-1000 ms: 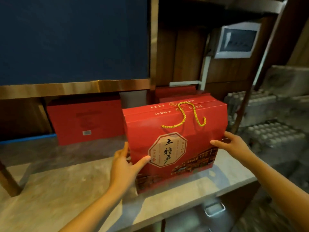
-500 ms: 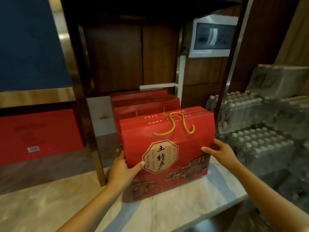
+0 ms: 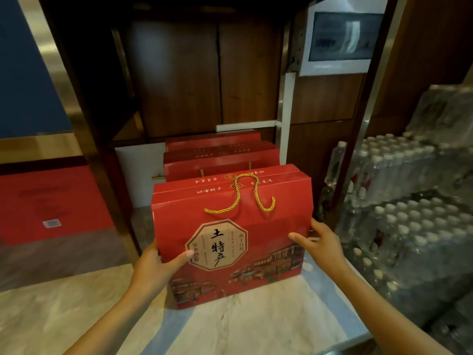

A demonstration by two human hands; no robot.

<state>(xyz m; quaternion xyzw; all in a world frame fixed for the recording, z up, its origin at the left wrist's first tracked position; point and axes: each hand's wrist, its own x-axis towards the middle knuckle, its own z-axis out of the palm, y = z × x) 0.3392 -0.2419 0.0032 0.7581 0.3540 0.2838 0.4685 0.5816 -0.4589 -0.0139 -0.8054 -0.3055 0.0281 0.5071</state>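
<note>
Since a second ago you've slid the red gift box (image 3: 230, 239) to frame centre, fronting the row of boxes (image 3: 220, 160); left hand (image 3: 156, 267) and right hand (image 3: 322, 244) clasp its sides on the counter (image 3: 256, 326). Next, push it squarely back

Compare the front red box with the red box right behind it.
The front red box is gripped at both sides by the left hand and right hand; the box behind it is untouched. The front red box shows its printed face; the box behind it shows only a top strip. Both are red, upright, in one row.
</note>
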